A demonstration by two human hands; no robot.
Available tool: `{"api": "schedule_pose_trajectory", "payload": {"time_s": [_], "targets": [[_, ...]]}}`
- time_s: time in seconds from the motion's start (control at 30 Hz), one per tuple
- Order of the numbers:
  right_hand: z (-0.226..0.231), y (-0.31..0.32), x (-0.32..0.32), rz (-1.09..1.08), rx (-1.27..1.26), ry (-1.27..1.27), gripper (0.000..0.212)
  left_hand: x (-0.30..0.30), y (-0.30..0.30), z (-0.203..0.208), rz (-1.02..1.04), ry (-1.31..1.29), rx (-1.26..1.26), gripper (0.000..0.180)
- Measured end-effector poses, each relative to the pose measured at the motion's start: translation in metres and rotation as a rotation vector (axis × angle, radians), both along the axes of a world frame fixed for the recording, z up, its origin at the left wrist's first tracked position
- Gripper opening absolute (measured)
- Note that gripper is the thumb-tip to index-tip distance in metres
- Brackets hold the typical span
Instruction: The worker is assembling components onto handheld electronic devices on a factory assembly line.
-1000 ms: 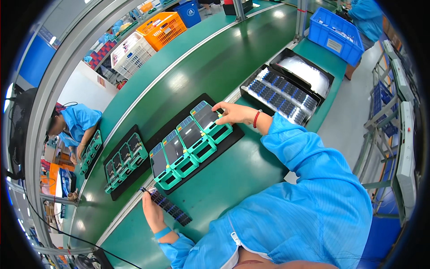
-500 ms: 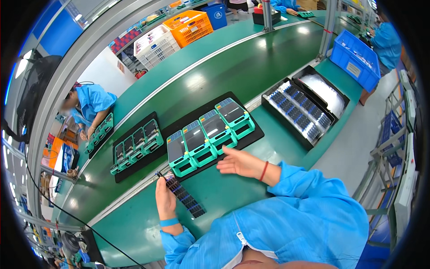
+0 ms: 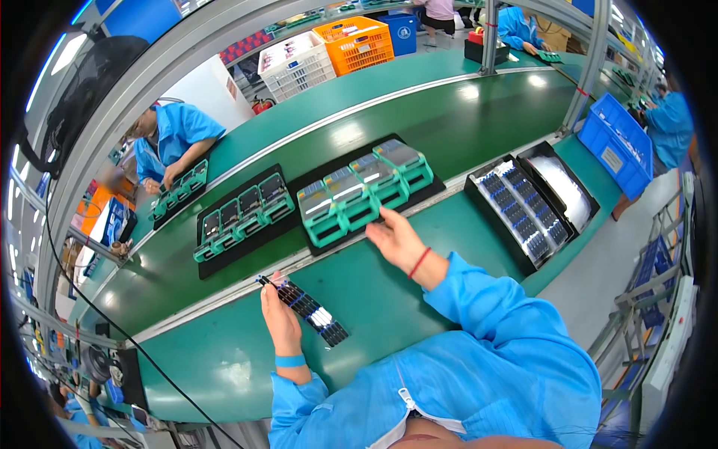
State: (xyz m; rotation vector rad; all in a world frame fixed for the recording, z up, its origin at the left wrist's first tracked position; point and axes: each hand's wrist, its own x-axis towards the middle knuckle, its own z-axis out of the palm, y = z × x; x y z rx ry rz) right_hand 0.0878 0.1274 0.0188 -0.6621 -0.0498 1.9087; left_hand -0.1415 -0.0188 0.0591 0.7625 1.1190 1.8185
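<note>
My left hand (image 3: 281, 318) is closed at the near side of the green belt table, its fingers gripping the upper end of a flat row of thin black strips (image 3: 311, 310) with blue bands and shiny spots. The strips hang slanting down to the right over the table. My right hand (image 3: 399, 241) is open, fingers stretched out. Its fingertips are at the near edge of a green fixture (image 3: 368, 191) with several dark rectangular panels, lying on a black mat (image 3: 435, 184); whether they touch cannot be told.
A black box (image 3: 516, 213) with rows of similar strips stands on the right, beside a blue bin (image 3: 616, 146). Another green fixture (image 3: 243, 224) on a mat lies left on the belt. At far left, a person (image 3: 176, 146) handles a third. A metal rail (image 3: 202, 307) edges the belt.
The view has turned. The large green fixture and its mat sit farther from me, more over the belt. My right hand has moved forward to its edge; my left still holds the strips.
</note>
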Motion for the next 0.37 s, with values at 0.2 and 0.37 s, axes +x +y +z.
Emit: {"api": "schedule_pose_trajectory", "payload": {"time_s": [0.2,0.37], "targets": [[0.007,0.054,-0.074,0.197,0.052,-0.252,0.051,-0.02,-0.007,-0.012,0.092,0.087,0.025,0.033],[0.008,0.046,-0.105,0.235,0.132,-0.323,0.056,-0.044,-0.023,-0.04,0.194,0.169,0.087,0.032]]}}
